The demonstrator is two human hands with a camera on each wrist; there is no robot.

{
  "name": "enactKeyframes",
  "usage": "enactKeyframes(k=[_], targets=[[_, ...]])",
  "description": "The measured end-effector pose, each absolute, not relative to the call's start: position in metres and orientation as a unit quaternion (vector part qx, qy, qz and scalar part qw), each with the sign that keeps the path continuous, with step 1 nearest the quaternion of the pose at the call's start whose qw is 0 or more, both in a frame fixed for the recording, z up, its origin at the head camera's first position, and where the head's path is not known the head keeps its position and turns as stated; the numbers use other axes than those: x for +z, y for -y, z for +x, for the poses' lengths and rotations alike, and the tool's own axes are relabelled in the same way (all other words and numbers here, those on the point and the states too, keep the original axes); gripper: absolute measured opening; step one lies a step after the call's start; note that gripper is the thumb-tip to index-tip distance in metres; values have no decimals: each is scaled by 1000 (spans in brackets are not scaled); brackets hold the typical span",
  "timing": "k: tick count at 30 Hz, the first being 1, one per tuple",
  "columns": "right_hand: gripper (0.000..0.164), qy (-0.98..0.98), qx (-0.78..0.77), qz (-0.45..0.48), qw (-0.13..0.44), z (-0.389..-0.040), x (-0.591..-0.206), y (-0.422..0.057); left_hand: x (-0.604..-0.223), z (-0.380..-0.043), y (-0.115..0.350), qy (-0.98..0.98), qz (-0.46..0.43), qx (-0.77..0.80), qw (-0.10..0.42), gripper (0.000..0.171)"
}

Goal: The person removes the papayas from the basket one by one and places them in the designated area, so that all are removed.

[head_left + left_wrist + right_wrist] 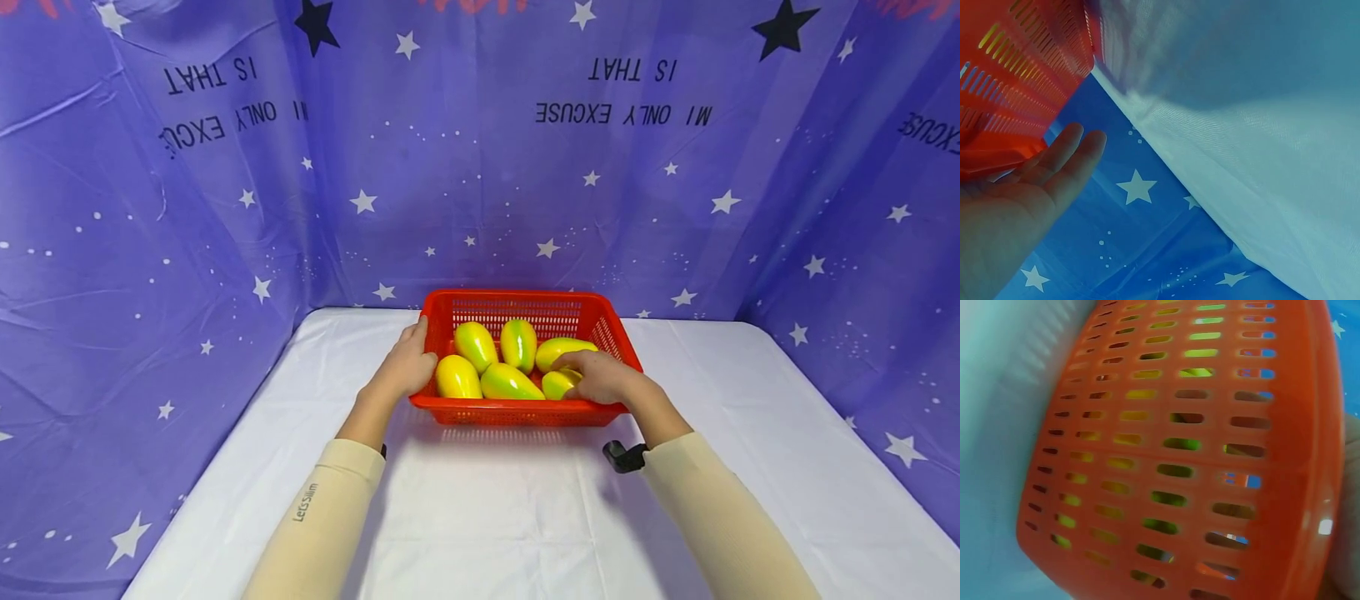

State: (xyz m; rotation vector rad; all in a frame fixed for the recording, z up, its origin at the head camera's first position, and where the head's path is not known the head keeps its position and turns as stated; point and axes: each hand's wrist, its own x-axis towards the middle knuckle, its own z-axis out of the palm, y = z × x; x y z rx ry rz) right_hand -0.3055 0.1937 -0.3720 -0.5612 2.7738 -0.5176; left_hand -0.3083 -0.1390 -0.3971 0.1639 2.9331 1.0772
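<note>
A red plastic basket [517,414] with slotted walls holds several yellow-green mangoes [474,347]. At its left side, my left hand [407,362] holds the rim, the thumb over the edge. The left wrist view shows the fingers [1079,164] of that hand along the outside of the slotted wall. My right hand [602,378] reaches over the near rim into the right front corner, gripping a mango [557,385] between fingers and thumb. In the right wrist view the basket wall [1210,456] covers most of that hand, and mangoes show through the slots.
The basket stands near the back of a table with a white cloth [480,517]. Purple star-printed curtains [510,183] hang behind and on both sides. A black strap piece [624,457] sticks out at the right wrist.
</note>
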Motion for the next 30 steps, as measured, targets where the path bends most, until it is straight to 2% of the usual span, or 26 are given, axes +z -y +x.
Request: enactKeyframes(k=[11,17,30], targets=[[62,-962,-201,-163,87,-302,-352,-197,-396,-310,138,-947,47,317,4,77],[63,-966,-190,-169,55,-303,-346,-200,-397,-307,137,-950,48,310,8,77],[67,-976,-193,-86,-62,-306,-326,-215,-397,-308,136,-954,52,294,2,77]])
